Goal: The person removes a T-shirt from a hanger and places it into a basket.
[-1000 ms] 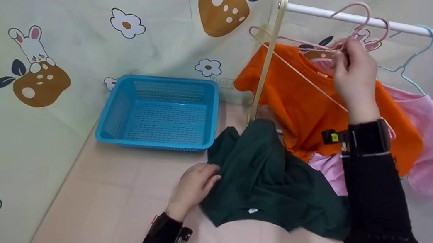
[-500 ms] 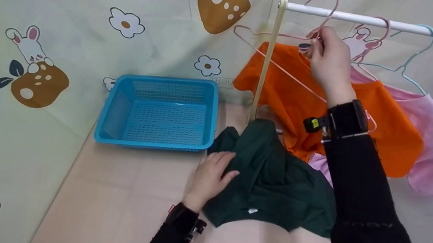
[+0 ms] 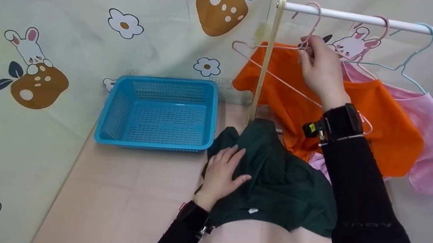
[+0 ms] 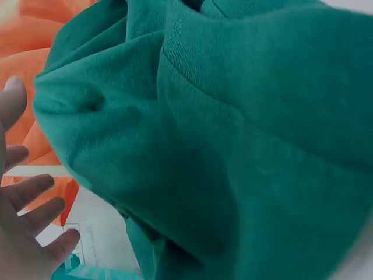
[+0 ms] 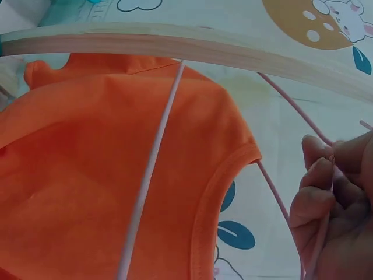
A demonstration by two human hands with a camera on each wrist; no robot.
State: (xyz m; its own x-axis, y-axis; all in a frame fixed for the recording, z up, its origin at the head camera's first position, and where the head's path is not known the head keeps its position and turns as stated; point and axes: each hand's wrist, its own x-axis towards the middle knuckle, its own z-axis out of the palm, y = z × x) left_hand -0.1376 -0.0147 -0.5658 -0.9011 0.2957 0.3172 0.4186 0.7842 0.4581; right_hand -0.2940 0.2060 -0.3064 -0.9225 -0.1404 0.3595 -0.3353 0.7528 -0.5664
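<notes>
head view: i see the pink hanger [image 3: 286, 83] hooked over the white rail [image 3: 345, 16]
right wrist view: gives me the finger pinch close up
pink hanger: in the right hand [image 3: 323, 70], by the rail's left end
green shirt [image 3: 274, 187]: under the left hand [image 3: 221, 180], reaching toward the far edge of the table [image 3: 118, 200]
right hand: clamped on the hanger's neck
left hand: fingers apart

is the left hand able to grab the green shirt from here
Probably yes: the left hand, fingers spread, is right at the green shirt, with nothing visible between them.
</notes>
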